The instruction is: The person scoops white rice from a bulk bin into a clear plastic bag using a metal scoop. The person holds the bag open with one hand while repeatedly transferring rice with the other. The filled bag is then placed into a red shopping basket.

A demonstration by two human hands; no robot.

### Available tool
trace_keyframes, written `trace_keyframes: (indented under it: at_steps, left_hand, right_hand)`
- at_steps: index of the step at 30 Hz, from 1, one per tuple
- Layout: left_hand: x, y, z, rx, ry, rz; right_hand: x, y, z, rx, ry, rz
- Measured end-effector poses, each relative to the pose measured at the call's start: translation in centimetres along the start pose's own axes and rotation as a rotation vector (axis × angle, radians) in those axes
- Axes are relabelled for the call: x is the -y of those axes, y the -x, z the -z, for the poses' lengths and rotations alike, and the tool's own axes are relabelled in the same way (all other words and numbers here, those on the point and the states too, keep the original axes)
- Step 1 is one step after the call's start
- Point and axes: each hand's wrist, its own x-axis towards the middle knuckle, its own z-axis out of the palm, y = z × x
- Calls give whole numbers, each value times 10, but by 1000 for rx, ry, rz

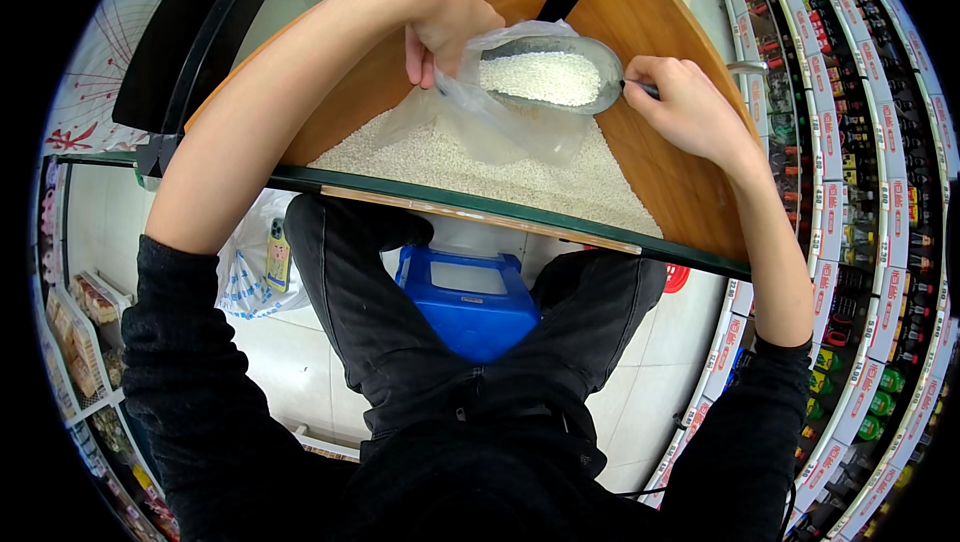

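Note:
My right hand [679,103] grips the dark handle of a metal scoop [611,66], which carries a heap of white rice [540,78]. The front of the scoop reaches into the mouth of a clear plastic bag [487,126]. On the other side, my left hand [442,28] holds the rim of that bag, with some of its fingers hidden behind the wrist and the plastic. The bag hangs just over loose rice [420,148] in a wooden bin [667,174]; whether it touches the rice I cannot tell.
A dark green edge [465,208] runs along the bin's front. Below it stands a blue plastic stool [472,309] between my legs. A phone [278,257] lies on a white plastic bag [244,283] at left. Shelves of bottles [862,189] curve along the right.

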Motion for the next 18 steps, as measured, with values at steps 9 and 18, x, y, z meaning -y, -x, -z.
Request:
trace_keyframes:
  at_steps: [9,18]
  left_hand:
    - [0,-2,1,-17,4,54]
    - [1,-1,-1,-8,23,47]
  right_hand:
    - [-2,-1,-11,-140,80,105]
    - [1,-3,-6,-267,233,202]
